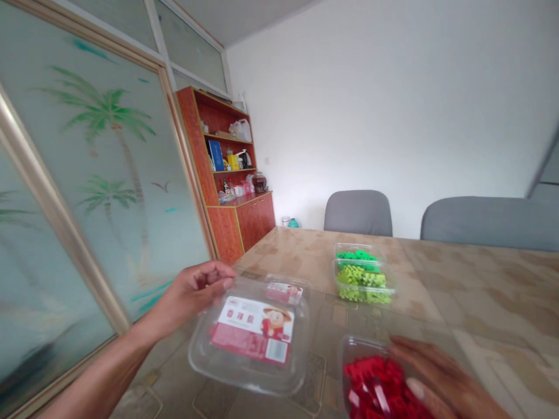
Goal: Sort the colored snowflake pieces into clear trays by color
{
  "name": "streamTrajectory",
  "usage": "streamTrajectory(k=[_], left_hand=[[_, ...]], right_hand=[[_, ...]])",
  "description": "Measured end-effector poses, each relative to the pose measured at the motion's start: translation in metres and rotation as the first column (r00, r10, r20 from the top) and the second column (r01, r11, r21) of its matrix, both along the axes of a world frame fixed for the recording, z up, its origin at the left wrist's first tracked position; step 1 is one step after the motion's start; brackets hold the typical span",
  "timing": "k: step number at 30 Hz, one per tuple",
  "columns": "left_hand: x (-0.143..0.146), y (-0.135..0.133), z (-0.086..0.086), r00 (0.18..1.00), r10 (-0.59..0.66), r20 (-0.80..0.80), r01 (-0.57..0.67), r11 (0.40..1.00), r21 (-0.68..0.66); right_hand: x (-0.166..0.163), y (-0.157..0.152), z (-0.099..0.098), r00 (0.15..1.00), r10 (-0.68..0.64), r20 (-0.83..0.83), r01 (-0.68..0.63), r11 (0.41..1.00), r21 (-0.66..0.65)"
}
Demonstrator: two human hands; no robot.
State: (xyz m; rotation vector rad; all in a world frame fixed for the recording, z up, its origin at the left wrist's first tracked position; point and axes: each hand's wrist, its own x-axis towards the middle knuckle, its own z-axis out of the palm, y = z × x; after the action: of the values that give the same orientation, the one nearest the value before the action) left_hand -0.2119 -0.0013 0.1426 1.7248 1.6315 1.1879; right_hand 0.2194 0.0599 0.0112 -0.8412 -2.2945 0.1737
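Note:
My left hand [196, 291] pinches the upper left corner of a clear plastic lid [198, 355], tilted above the table. A red and white label [253, 329] with a cartoon figure in a hat is on the lid. At the lower right, my right hand [441, 372] grips the right side of a clear plastic container [349, 347], thumb over the rim. Red plastic pieces [378, 384] fill it; its near end is cut off by the frame. Behind the held lid, another labelled clear lid [283, 291] lies on the table.
Farther back on the patterned table [437, 302] stand two clear containers, one with lime-green pieces [362, 282], one with darker green pieces [358, 257]. Grey chairs [358, 212] line the far edge. A wooden cabinet [222, 227] and a frosted glass partition [174, 244] are at the left.

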Motion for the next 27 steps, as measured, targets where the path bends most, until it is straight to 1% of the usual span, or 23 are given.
streamTrajectory(k=[3,6,9,11,13,16,19,21,23,25,27], left_hand=[[0.051,0.020,-0.008,0.993,-0.096,0.067,0.090,0.992,0.087],[0.090,0.033,-0.016,0.976,-0.170,0.135,0.164,0.985,0.058],[0.117,0.041,-0.026,0.961,-0.209,0.182,0.212,0.977,0.002],[0.130,0.045,-0.034,0.953,-0.234,0.192,0.243,0.970,-0.022],[0.142,0.047,-0.042,0.948,-0.252,0.195,0.265,0.963,-0.042],[0.154,0.047,-0.049,0.937,-0.269,0.223,0.289,0.955,-0.063],[0.155,0.049,-0.049,0.928,-0.288,0.237,0.311,0.948,-0.066],[0.143,0.055,-0.045,0.941,-0.261,0.214,0.277,0.960,-0.048],[0.121,0.066,-0.040,0.965,-0.196,0.174,0.203,0.979,-0.022],[0.091,0.079,-0.038,0.984,-0.132,0.120,0.136,0.990,-0.028],[0.059,0.090,-0.043,0.997,-0.052,0.050,0.054,0.997,-0.055]], right_hand=[[-0.002,-0.009,0.018,0.994,-0.093,-0.056,0.087,0.991,-0.099],[-0.005,-0.020,0.037,0.974,-0.168,-0.149,0.120,0.950,-0.289],[-0.010,-0.028,0.051,0.934,-0.220,-0.281,0.052,0.864,-0.502],[-0.013,-0.031,0.055,0.901,-0.248,-0.356,-0.018,0.799,-0.601],[-0.015,-0.031,0.055,0.880,-0.245,-0.407,-0.096,0.748,-0.657],[-0.016,-0.027,0.054,0.855,-0.219,-0.470,-0.183,0.720,-0.669],[-0.015,-0.023,0.051,0.841,-0.240,-0.485,-0.185,0.715,-0.674],[-0.012,-0.022,0.048,0.854,-0.271,-0.443,-0.118,0.729,-0.674],[-0.010,-0.021,0.045,0.872,-0.296,-0.391,-0.036,0.757,-0.653],[-0.009,-0.020,0.042,0.883,-0.301,-0.360,0.005,0.773,-0.634],[-0.009,-0.018,0.038,0.891,-0.298,-0.344,0.004,0.760,-0.649]])
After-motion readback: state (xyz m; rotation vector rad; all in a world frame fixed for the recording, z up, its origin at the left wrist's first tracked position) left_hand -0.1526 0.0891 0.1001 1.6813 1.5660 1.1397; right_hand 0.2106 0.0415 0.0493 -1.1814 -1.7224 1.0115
